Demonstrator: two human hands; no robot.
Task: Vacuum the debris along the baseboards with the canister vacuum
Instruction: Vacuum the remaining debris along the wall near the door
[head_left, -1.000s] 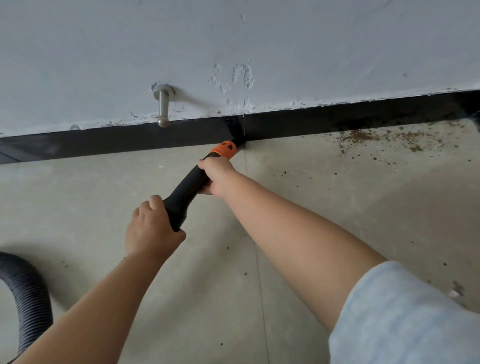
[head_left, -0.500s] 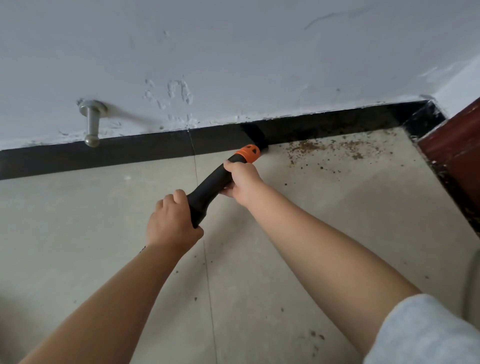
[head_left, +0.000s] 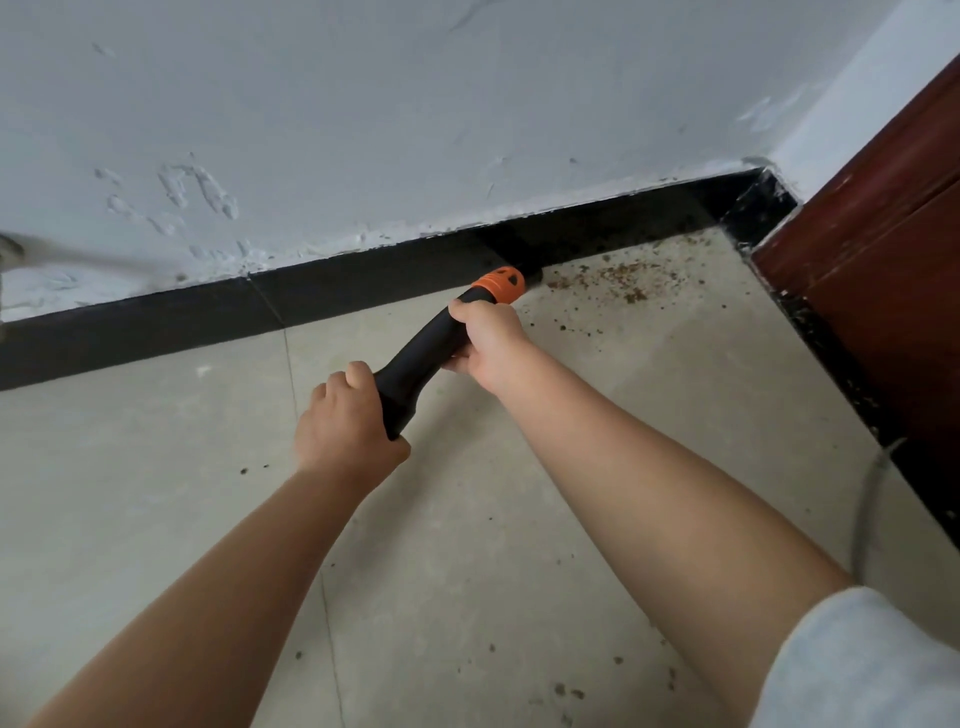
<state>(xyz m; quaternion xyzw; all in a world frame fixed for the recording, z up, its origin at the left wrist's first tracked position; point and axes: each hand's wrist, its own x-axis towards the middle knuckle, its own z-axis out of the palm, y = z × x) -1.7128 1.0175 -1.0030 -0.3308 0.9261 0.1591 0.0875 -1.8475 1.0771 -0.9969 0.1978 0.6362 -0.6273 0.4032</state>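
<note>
From the head camera, I've slid the black vacuum wand with its orange collar (head_left: 451, 332) rightward along the glossy black baseboard (head_left: 363, 283); its tip now touches the brown scattered debris (head_left: 618, 278) near the corner. My left hand (head_left: 347, 431) and right hand (head_left: 488, 343) both grip the wand. That patch comes next, I judge.

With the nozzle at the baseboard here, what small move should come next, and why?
Probably slide the vacuum wand a little to the right along the baseboard. Both the left hand and right hand grip it, its tip sits at the baseboard, and the thick brown debris lies just beyond it toward the corner.
</note>
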